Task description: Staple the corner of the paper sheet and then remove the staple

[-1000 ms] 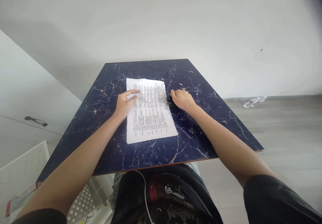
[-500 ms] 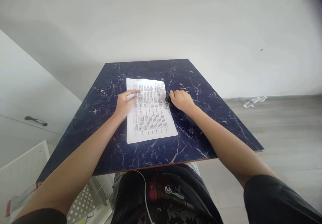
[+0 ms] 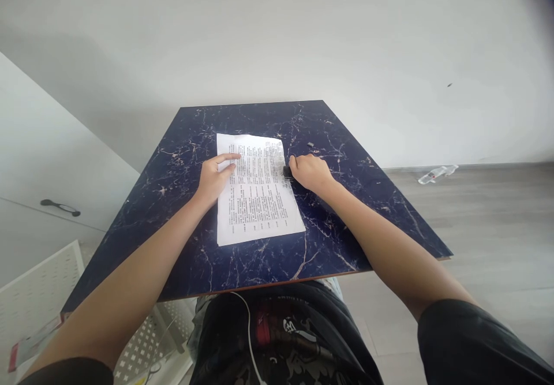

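The paper [image 3: 255,206], printed and slightly creased at its top right, lies flat on the dark blue desk [image 3: 259,269], near the middle; the left hand [image 3: 212,176] rests on its left edge, forefinger and thumb spread apart with a gap between them, pressing on the sheet rather than gripping it; the right hand [image 3: 309,171] is at the right edge, its fingers closed around a black tool [image 3: 287,171], most of which the hand hides; the tool's visible end meets the edge of the paper, though whether it lies over or around that edge I cannot tell; a small grey piece [image 3: 310,144] lies on the desk just beyond the right hand; a clear plastic item [image 3: 437,174] lies on the floor [image 3: 489,217] to the right, by the wall [image 3: 277,38].
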Tool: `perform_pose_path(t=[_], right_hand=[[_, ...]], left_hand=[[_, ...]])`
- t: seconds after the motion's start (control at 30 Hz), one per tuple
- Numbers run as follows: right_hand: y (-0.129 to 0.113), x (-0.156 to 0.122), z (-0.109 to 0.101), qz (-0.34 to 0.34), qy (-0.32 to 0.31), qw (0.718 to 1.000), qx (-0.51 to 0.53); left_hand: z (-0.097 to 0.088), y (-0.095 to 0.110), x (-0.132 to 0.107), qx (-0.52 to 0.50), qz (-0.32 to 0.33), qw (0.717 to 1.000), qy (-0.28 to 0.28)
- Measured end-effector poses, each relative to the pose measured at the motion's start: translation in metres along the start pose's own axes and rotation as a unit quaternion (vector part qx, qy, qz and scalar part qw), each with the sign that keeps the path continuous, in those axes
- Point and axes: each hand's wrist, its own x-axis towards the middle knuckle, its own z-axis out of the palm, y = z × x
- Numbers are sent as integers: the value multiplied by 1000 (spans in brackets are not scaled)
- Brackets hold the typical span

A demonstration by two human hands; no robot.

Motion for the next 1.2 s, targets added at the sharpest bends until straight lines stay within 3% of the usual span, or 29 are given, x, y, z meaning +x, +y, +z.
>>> perform_pose_path(t=[0.37, 0.47, 0.7, 0.83, 1.0, 1.2], right_hand=[[-17, -9, 8, -61, 44, 989, -131], [-12, -5, 8, -63, 53, 990, -111], [32, 16, -1, 55, 107, 992, -30], [43, 21, -7, 77, 82, 994, -4], [46, 21, -12, 29, 49, 998, 15], [61, 17, -27, -55, -78, 991, 93]], left_hand=[[0, 0, 1, 11, 14, 1000, 0], [-1, -2, 3, 15, 18, 1000, -2], [-4, -15, 8, 52, 23, 998, -12], [-4, -17, 8, 91, 34, 995, -38], [-5, -18, 8, 157, 41, 985, -51], [-9, -27, 8, 299, 33, 953, -29]])
